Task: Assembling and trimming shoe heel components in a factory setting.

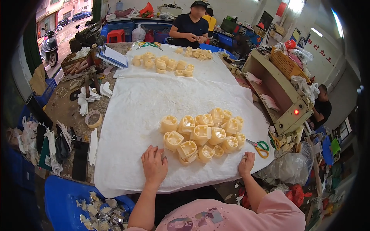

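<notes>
My left hand (pixel 155 165) lies on the white cloth (pixel 131 111) with its fingers spread, holding nothing. It is just left of a pile of hollow cream-coloured plastic parts (pixel 201 132), apart from them. Each part is a short, rounded cup with an open end; several are stacked on others. Near the cloth's right front edge rests my right hand (pixel 246 164), its fingers loosely bent with no object visible in them. Scissors (pixel 262 148) with green and orange handles lie just beyond it, right of the pile.
More cream parts (pixel 162 64) and another pair of scissors (pixel 148 44) lie at the table's far end, where a person (pixel 194 25) sits. A blue basin (pixel 63 192) of metallic pieces stands front left. A beige machine (pixel 279 92) with a red light stands right; a tape roll (pixel 93 118) lies left.
</notes>
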Demonstrator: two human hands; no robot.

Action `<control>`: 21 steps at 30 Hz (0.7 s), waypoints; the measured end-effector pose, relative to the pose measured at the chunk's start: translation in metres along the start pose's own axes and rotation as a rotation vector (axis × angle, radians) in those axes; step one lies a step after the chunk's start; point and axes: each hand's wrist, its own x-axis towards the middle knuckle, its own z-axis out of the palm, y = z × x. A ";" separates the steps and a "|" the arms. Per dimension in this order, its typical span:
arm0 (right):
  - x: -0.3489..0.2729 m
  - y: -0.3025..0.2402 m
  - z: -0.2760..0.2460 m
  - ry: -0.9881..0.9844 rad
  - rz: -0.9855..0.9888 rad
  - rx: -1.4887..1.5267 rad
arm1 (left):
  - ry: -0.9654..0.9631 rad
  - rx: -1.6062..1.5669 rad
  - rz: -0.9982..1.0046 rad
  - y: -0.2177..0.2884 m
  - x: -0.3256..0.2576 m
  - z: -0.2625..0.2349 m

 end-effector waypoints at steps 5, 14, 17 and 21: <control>0.000 -0.007 0.001 0.024 0.040 0.047 | -0.016 0.054 0.019 0.000 0.001 0.002; 0.002 -0.003 0.004 0.045 -0.019 0.056 | -0.053 0.063 -0.005 0.001 -0.001 0.005; 0.001 -0.001 0.004 0.026 0.011 0.097 | -0.061 0.056 -0.020 0.003 -0.002 0.005; 0.002 -0.008 0.000 0.001 0.081 0.172 | -0.043 0.048 -0.023 0.001 0.000 0.006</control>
